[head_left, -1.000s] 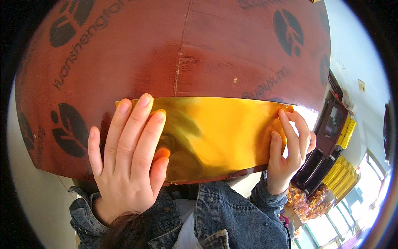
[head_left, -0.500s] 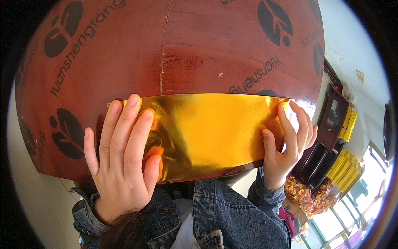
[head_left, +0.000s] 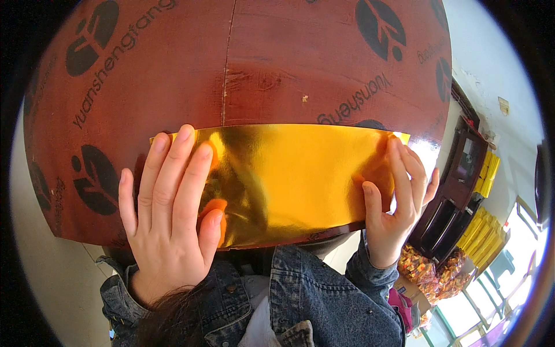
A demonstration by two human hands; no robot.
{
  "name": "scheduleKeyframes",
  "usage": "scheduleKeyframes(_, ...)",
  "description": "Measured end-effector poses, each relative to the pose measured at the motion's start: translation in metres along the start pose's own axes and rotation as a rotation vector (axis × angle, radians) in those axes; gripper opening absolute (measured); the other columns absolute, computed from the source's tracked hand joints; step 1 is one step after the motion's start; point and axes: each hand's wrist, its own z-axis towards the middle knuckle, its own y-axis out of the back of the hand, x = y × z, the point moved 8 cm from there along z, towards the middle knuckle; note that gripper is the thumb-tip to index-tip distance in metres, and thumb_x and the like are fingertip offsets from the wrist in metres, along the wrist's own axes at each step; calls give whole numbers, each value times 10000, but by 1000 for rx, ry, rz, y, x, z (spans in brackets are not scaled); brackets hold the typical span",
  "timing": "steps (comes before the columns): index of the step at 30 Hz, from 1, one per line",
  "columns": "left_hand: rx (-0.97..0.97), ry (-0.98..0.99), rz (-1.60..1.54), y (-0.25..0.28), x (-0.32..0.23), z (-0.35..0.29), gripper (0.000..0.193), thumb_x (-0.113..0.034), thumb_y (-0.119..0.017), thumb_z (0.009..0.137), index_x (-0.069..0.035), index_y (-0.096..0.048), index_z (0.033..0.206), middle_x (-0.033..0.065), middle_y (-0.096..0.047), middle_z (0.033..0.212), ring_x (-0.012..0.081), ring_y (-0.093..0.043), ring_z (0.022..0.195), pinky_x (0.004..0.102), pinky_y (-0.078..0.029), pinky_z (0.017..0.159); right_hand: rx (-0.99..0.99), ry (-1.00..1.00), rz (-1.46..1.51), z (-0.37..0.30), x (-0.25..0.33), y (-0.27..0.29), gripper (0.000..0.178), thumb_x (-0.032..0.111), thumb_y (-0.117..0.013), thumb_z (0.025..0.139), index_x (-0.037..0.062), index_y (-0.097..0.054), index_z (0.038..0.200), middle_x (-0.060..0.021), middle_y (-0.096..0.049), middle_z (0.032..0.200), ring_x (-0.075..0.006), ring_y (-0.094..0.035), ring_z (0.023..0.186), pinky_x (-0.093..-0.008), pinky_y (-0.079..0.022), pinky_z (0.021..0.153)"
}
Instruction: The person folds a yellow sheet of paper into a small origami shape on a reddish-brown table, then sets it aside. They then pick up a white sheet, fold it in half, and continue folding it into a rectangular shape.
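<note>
A sheet of shiny gold foil paper (head_left: 306, 179) lies across the near edge of a reddish-brown board tabletop (head_left: 173, 69). My left hand (head_left: 170, 202) rests flat on the sheet's left end, fingers stretched out and pointing away from me, with the thumb to the right. On the right end, the fingertips of my right hand (head_left: 399, 196) touch the gold surface near its far corner. That hand's fingers are slightly bent and its thumb stands apart. Nothing is gripped in either hand. Creases show in the foil beside my left thumb.
Beyond the table on the right stands a dark wooden cabinet (head_left: 445, 225). Stacks of yellow bundles (head_left: 480, 237) are next to it. Clear bags of orange and brown pieces (head_left: 419, 266) lie below, near a cardboard box (head_left: 413, 289).
The foil sheet and table edge appear slightly higher in the view. My right fingers have drawn closer together at the sheet's far corner. The left hand stays flat on the left end.
</note>
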Motion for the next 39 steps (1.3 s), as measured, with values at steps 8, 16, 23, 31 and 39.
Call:
scheduleKeyframes(8,45,-15,90,0,-4,3,565,-355,-365,1072,-121,-435,1582,154,-374,1643,350,-350,1519,574,-112,1250,22,2,15,4,-8,-1,567,106,-779,791,106,-687,1350,-68,-628,1292,-244,-583,1236,-574,-117,1262)
scheduleKeyframes(16,5,45,40,6,-4,6,483,-384,-390,1088,-208,-589,1491,102,-485,1585,287,-421,1489,548,-91,1255,4,76,31,6,-12,-2,555,144,-800,767,129,-714,1315,-56,-633,1298,-249,-589,1219,-614,-55,1268)
scheduleKeyframes(23,-3,33,60,5,-5,5,503,-379,-377,1084,-171,-587,1492,129,-484,1581,306,-424,1487,538,-52,1261,-1,68,25,4,-13,0,532,143,-806,744,133,-743,1271,-41,-648,1283,-245,-600,1212,-598,-36,1274)
scheduleKeyframes(31,3,29,86,5,-8,8,523,-386,-342,1095,-159,-561,1513,130,-486,1579,314,-433,1480,530,-56,1262,20,27,55,6,-20,-1,546,134,-793,739,120,-737,1282,-44,-650,1246,-260,-604,1218,-585,-28,1279)
scheduleKeyframes(39,5,35,101,6,-10,12,524,-397,-323,1104,-171,-560,1514,113,-485,1584,303,-429,1486,524,-75,1263,-12,85,45,10,-18,3,533,139,-801,741,145,-745,1271,-57,-624,1295,-271,-601,1244,-590,-5,1273)
